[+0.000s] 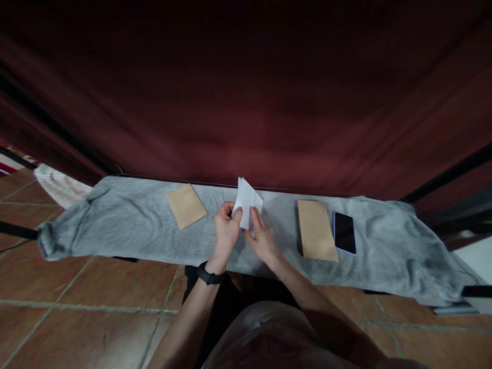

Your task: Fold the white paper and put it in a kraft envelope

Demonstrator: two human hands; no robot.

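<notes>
White paper [248, 202], folded, layer count unclear: held over the middle of the bench [130, 220], between both hands. Left grip [227, 224]: pinching the paper's left side, thumb on top. Right grip [263, 240]: pinching its near right side. Progress, by judgement: folding partly done; far edges stand apart, so flattening seems left. Wristband [210, 274], black: one, left wrist. Small brown packet [187, 206]: left, lying flat, untouched. Large brown packet [317, 230]: right, lying flat, untouched. Phone [345, 233], screen dark: just right of the large packet. Grey cloth [384, 241]: covering the bench. Dark red curtain [246, 113]: far side.
</notes>
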